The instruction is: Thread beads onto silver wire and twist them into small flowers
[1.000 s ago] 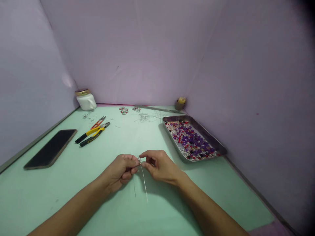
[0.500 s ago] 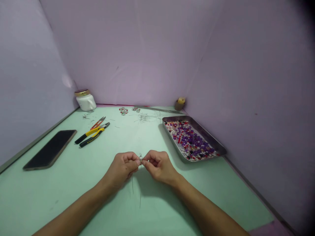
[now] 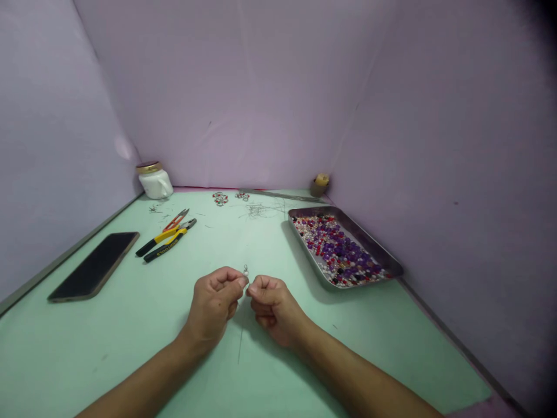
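Note:
My left hand (image 3: 214, 303) pinches a small beaded wire piece (image 3: 246, 270) between thumb and forefinger. A pale bead and a twisted wire loop stick up above the fingertips. Close beside it, my right hand (image 3: 277, 307) is closed with thumb against forefinger, gripping the wire just below the bead; the fingers hide most of what it holds. One thin wire end (image 3: 239, 343) hangs down between the hands over the pale green table. Right of the hands stands a metal tray (image 3: 395, 270) with many purple, red, white and black beads (image 3: 343, 249).
Yellow-black pliers (image 3: 167, 239) and red-handled snips (image 3: 176, 220) lie at the left, near a phone (image 3: 93, 267). Along the back are a white jar (image 3: 155, 183), beaded wire pieces (image 3: 220, 199), loose wires (image 3: 256, 210), straight wire lengths (image 3: 282, 195) and a small brown-yellow object (image 3: 320, 184).
My right hand has turned and curled its fingers in, moving slightly lower. My left hand and the beaded piece have shifted a little left. Two wire ends hung down before; one shows now.

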`<state>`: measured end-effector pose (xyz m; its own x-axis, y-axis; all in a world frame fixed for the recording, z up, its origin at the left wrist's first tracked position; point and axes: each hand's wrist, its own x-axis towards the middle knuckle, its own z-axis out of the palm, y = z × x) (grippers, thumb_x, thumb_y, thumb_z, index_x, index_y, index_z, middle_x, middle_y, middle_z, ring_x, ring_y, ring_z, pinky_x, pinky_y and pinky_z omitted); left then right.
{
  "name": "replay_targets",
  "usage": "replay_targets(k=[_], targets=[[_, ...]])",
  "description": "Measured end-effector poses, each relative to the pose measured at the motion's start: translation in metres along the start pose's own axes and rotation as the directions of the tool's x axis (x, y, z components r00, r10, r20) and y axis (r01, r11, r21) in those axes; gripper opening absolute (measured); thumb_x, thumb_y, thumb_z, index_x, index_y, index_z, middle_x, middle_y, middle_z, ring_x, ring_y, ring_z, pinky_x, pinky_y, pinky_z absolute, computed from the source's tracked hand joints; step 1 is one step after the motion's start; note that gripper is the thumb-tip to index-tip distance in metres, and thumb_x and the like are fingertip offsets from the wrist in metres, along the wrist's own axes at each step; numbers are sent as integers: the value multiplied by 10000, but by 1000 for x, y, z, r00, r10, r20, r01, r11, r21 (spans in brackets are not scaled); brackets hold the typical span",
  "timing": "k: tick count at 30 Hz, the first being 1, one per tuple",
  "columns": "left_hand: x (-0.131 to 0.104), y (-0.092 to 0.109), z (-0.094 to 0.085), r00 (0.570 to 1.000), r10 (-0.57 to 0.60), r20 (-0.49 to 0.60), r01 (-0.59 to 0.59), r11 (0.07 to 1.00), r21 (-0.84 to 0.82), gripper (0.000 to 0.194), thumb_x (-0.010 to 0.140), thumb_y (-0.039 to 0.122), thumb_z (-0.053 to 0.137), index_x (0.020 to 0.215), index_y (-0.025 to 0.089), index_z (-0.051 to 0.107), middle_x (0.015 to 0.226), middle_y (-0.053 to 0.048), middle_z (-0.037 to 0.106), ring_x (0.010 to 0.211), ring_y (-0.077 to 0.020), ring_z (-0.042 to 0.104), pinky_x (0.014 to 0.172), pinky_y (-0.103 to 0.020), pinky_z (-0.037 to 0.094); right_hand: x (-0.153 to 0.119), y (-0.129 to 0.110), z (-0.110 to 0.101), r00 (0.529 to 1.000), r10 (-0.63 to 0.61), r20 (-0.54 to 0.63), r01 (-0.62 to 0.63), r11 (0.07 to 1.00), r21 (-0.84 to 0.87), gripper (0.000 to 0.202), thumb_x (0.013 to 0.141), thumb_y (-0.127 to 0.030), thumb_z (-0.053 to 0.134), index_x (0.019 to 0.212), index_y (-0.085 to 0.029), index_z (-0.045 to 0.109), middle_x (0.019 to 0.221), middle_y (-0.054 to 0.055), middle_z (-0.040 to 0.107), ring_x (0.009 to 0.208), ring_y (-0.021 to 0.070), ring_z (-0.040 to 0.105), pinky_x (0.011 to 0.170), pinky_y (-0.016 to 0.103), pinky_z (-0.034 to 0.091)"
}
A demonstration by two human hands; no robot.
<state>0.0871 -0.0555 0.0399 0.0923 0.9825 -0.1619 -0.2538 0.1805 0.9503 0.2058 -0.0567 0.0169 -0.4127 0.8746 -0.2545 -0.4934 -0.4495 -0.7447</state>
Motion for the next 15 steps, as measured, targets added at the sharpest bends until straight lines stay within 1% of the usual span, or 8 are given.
replay_targets(k=[3,5,6,9,11,12,13,15], targets=[[2,1,-4,1000,-15,22,15,1000,-12,140,639,238,615,608,146,514,362,112,277,313,-2,160,320,-157,107,0,2,2,998,57,28,-56,998,-31,265,586,-256,657,571,-171,407,347,-113,286,318,13,159,300,136,70],[6,5,-10,991,-93,100,91,996,20,144,646,238,606,597,147,505,365,111,268,314,-2,143,317,-158,98,1,1,0,994,98,37,-92,984,-151,233,590,-248,645,565,-165,429,358,-85,384,303,19,243,283,129,134],[9,8,-14,974,-162,157,155,986,56,144,645,234,605,593,147,503,370,111,266,317,0,131,315,-157,87,1,-3,-2,991,123,48,-108,966,-236,216,598,-252,638,560,-159,447,386,-62,442,311,28,306,284,130,189],[18,20,-28,869,-391,304,349,919,184,132,633,212,609,587,145,505,393,109,262,334,4,90,315,-153,42,-3,-21,-10,954,259,149,-146,839,-524,159,592,-245,659,628,-123,564,582,11,583,472,71,498,378,153,370],[21,28,-35,813,-463,354,407,885,225,115,630,201,607,586,140,519,402,108,251,347,2,75,319,-149,25,-7,-37,-16,890,393,233,-152,735,-661,325,537,-206,708,843,-139,623,759,36,616,622,104,551,457,174,426],[21,31,-37,791,-482,377,419,876,239,105,631,197,602,586,138,528,406,104,253,351,1,80,321,-148,25,-9,-44,-18,890,381,249,-115,719,-686,390,538,-210,712,913,-157,619,847,49,618,688,118,559,479,176,431],[21,33,-38,771,-497,399,426,868,257,95,629,194,597,585,136,536,407,99,261,351,-1,89,322,-148,29,-11,-49,-20,910,328,255,-71,727,-683,412,555,-224,706,953,-173,613,912,55,612,743,127,561,501,176,433],[18,33,-36,723,-537,435,429,842,326,70,623,188,582,586,137,552,397,90,287,341,-5,112,319,-154,38,-13,-54,-21,949,215,232,-17,766,-642,329,623,-287,662,929,-172,624,909,58,619,757,127,565,502,171,431]])
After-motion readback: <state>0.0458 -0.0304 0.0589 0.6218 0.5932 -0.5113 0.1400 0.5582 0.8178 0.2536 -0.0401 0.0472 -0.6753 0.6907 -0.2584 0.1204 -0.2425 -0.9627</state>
